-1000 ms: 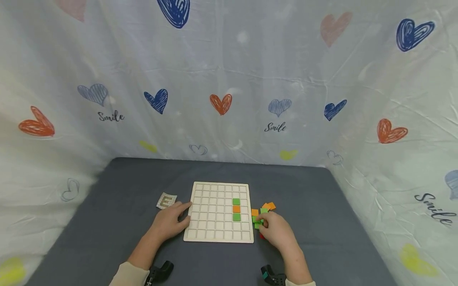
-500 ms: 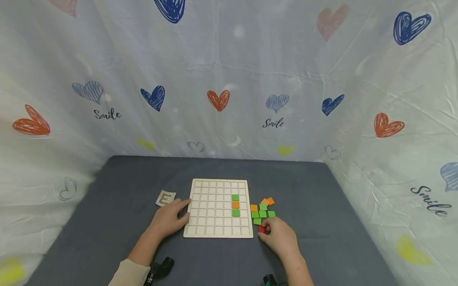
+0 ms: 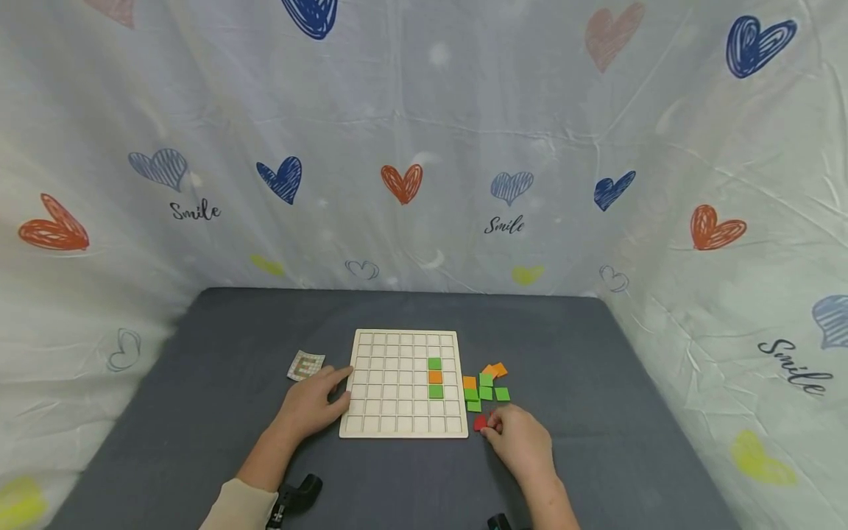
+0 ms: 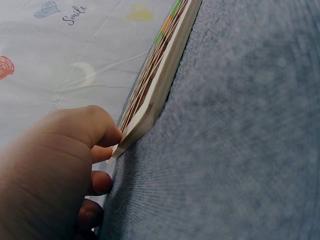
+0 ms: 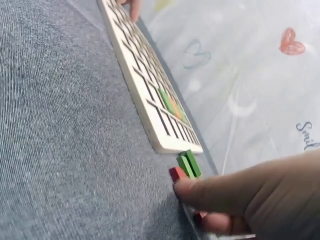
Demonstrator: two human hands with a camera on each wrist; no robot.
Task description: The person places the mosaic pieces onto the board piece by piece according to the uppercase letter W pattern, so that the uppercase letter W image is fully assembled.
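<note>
A pale wooden grid board (image 3: 391,397) lies on the table. Two green tiles and an orange tile (image 3: 435,377) fill a short column on its right side. My left hand (image 3: 310,403) rests at the board's left edge, thumb and index fingertip touching the rim. To the right of the board's near corner, my right hand (image 3: 523,442) pinches a small red tile (image 5: 200,217) between thumb and finger, mostly hidden by them. Another red tile (image 3: 480,423) shows just left of the fingertips. Several loose green tiles (image 3: 486,393) lie just beyond that hand.
Loose orange tiles (image 3: 500,369) lie at the far side of the tile group. A small patterned card (image 3: 306,365) is left of the board, beyond the left hand. A dark cloth covers the table (image 3: 265,316), and a heart-printed curtain (image 3: 450,132) hangs around it.
My right hand has moved from the green tiles toward me to the red ones, then slightly right, uncovering a red tile. The left hand stays at the board's edge.
</note>
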